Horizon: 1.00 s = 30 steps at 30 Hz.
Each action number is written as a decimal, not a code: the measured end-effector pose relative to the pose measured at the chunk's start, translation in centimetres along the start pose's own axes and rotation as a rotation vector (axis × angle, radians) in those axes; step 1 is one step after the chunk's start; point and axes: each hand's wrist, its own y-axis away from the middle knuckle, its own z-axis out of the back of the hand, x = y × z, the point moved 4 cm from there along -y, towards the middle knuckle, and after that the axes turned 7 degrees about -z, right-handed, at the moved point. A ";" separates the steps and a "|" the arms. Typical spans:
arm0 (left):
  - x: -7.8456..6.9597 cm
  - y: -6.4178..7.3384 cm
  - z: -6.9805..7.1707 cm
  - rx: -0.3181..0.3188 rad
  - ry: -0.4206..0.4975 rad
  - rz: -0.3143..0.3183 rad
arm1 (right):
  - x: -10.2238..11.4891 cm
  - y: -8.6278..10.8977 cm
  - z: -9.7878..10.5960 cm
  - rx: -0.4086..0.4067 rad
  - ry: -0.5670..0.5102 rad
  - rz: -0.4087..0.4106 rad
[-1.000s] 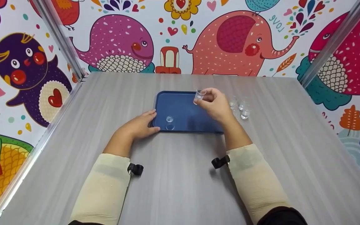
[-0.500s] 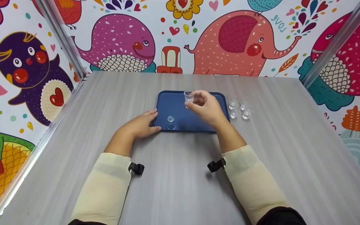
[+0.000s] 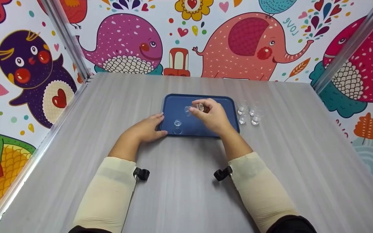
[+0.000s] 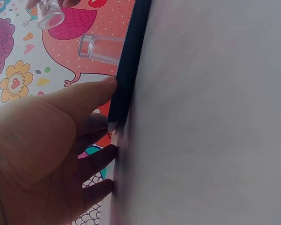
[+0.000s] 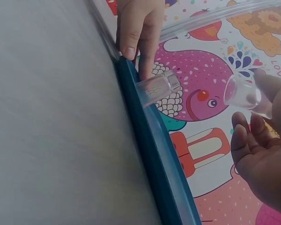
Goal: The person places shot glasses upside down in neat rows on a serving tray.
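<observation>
My right hand (image 3: 215, 118) pinches a clear shot glass (image 3: 188, 111) between thumb and fingers above the middle of the tray. The glass is tilted, its wide mouth turned down and left, as the right wrist view also shows (image 5: 241, 93). Another clear shot glass (image 3: 177, 123) stands upside down on the blue tray (image 3: 214, 130) near its front left corner, thick base up (image 5: 159, 88). My left hand (image 3: 142, 130) lies at the tray's left end, thumb on the front corner and fingers against the left side. In the left wrist view these fingers (image 4: 98, 161) look extended.
Several more clear shot glasses (image 3: 255, 120) stand in a cluster on the grey table (image 3: 180, 181), just right of the tray. A wall with cartoon animals (image 3: 238, 48) rises behind the table, with metal posts (image 3: 68, 42) at the corners.
My right hand has moved left over the tray with the shot glass and tipped it from upright to mouth-down. My left hand stays at the tray's left end.
</observation>
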 end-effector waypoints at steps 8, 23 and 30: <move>-0.1 0.1 0.1 -0.003 0.000 0.001 | -0.4 -0.1 -0.9 0.016 -0.001 -0.038; -0.2 0.3 0.2 0.004 0.000 0.008 | -1.6 -0.1 -2.6 0.126 0.141 -0.097; 0.0 0.1 0.0 0.000 0.003 0.010 | -2.2 0.0 -3.1 0.171 0.188 -0.110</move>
